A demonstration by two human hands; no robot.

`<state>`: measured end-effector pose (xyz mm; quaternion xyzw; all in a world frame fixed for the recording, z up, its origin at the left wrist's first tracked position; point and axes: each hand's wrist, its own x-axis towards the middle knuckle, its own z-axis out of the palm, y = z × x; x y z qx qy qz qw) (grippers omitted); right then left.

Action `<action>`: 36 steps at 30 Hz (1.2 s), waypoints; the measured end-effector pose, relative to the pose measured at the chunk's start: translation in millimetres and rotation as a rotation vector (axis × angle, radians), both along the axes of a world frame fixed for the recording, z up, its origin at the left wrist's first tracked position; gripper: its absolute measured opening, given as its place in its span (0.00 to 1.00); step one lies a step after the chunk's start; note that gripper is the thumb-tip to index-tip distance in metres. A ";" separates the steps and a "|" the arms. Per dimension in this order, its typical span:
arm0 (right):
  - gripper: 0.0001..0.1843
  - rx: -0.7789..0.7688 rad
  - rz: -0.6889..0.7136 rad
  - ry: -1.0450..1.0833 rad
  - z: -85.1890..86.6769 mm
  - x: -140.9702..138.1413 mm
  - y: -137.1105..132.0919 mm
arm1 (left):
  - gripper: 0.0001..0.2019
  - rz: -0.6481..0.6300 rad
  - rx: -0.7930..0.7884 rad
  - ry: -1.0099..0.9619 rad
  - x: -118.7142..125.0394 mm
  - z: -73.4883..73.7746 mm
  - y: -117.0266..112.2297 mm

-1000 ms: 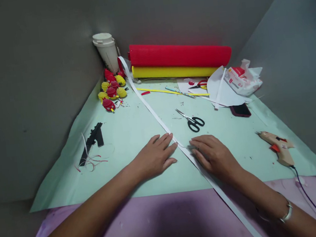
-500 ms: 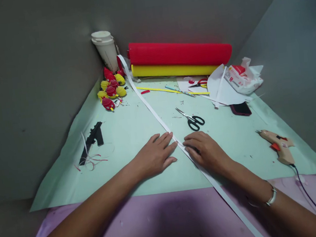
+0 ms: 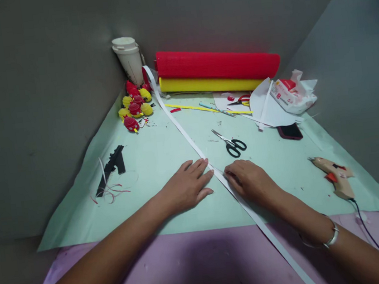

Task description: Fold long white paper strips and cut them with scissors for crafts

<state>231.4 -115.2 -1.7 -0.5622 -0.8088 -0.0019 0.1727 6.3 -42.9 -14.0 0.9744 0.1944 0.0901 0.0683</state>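
- The long white paper strip point(image 3: 189, 137) runs diagonally across the pale green sheet point(image 3: 163, 149), from the paper cup point(image 3: 129, 57) at the upper left of the frame down to the lower right edge, passing between the two hands at centre frame.
- The left hand point(image 3: 186, 189) lies flat, palm down, fingers straight and together, just left of the strip; its fingertips touch or nearly touch the strip's edge. Its grip is open and holds nothing.
- The right hand point(image 3: 248, 181) rests on the strip's right side with fingers curled, their tips pressing on the strip at about centre frame; whether it pinches the strip or only presses it, I cannot tell. A silver bracelet point(image 3: 330, 237) sits on that wrist.
- Black-handled scissors point(image 3: 230, 142) lie shut just above the right hand, apart from it.
- A glue gun point(image 3: 333, 175) lies at the right of the frame, its cord trailing to the lower right.
- Red and yellow rolls point(image 3: 217, 69) lie along the wall at the top, with small red and yellow paper ornaments point(image 3: 134, 106) at upper left.
- Black paper scraps point(image 3: 112, 166) lie at the left; a dark phone point(image 3: 289, 131) lies at the right.
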 end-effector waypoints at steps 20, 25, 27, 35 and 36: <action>0.14 0.066 0.222 -0.418 20.0 -8.4 0.3 | 0.24 0.005 0.017 0.016 0.5 -0.7 -0.2; 0.11 0.008 0.188 -0.412 18.8 -10.7 -1.3 | 0.24 0.004 0.020 0.021 0.2 -0.4 -0.5; 0.11 -0.001 0.170 -0.404 17.4 -11.3 -2.3 | 0.24 0.005 0.020 0.024 -0.1 -0.6 -0.4; 0.10 -0.029 0.129 -0.352 10.2 -10.9 -3.5 | 0.24 0.007 0.031 0.039 -0.1 -0.5 -0.6; 0.10 -0.032 0.126 -0.342 10.3 -11.0 -3.6 | 0.24 0.007 0.033 0.041 -0.1 -0.4 -0.5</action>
